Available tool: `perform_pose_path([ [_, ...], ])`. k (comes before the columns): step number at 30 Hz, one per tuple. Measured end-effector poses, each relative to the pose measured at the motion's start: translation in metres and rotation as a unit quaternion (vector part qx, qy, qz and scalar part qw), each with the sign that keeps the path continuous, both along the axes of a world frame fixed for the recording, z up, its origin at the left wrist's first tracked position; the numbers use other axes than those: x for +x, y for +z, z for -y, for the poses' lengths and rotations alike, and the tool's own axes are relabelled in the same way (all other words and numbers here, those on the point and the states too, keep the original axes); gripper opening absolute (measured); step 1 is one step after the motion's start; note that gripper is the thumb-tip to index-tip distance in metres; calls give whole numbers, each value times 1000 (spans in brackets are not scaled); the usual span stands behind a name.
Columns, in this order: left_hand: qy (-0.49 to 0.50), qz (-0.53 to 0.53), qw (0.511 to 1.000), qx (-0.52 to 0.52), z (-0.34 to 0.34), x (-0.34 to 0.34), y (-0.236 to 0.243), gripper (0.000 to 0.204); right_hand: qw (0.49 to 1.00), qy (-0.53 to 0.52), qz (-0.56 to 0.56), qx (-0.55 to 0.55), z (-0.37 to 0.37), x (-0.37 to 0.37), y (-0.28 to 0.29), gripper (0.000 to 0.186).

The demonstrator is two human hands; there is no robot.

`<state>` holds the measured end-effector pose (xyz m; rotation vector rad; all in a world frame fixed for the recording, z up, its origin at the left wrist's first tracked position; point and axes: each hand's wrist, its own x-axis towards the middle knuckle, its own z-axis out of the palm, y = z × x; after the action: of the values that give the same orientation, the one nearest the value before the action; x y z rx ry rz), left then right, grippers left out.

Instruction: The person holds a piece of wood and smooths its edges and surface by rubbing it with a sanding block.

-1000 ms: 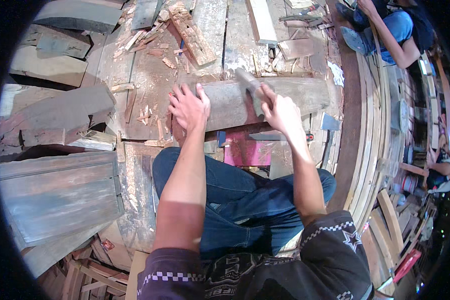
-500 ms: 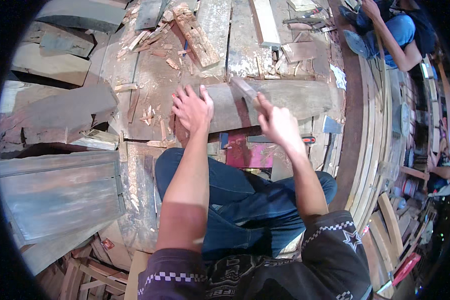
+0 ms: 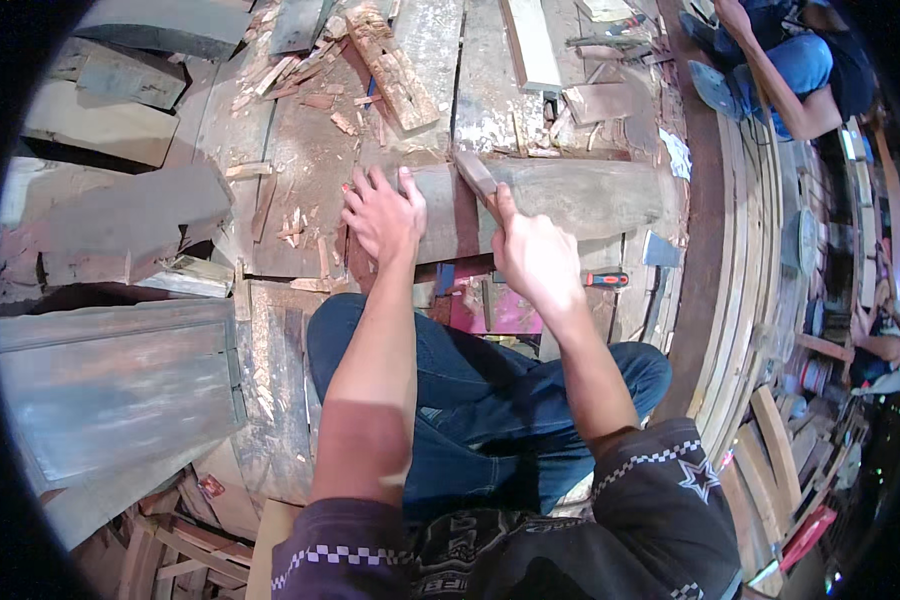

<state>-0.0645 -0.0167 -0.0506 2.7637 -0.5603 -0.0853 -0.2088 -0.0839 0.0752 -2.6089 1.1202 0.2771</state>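
A dark, weathered wooden board (image 3: 590, 200) lies crosswise before my crossed legs. My left hand (image 3: 382, 212) rests flat on its left part, fingers spread. In my right hand (image 3: 538, 255) is a flat, wooden-handled tool (image 3: 477, 176), its pale grey end at the board's far edge. Whether this tool is a brush or a blade I cannot tell. The index finger lies stretched along its handle. Close to my right wrist is a tool with a red-and-black handle (image 3: 606, 279), partly covered by the hand. Under the board's near edge shows a pink flat piece (image 3: 515, 314).
Crumbling wood (image 3: 392, 70), splinters and a pale wooden bar (image 3: 530, 48) lie beyond the board. Stacked weathered planks (image 3: 120, 225) and a framed panel (image 3: 120, 375) stand to the left. At the right run long timbers (image 3: 735, 290); another person (image 3: 800, 75) sits at far right.
My right hand has moved left and slightly nearer me with the tool. More of the red-and-black handle shows now. My left hand stays on the board.
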Motion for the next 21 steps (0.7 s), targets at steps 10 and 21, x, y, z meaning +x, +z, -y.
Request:
perform_pose_path([
  [10,4,6,1000,-11,-6,1,-8,52,999,-9,33,15,-8,25,-33,52],
  [21,-2,-1,1000,-8,-4,4,-6,53,998,29,46,34,3,-6,-31,57],
])
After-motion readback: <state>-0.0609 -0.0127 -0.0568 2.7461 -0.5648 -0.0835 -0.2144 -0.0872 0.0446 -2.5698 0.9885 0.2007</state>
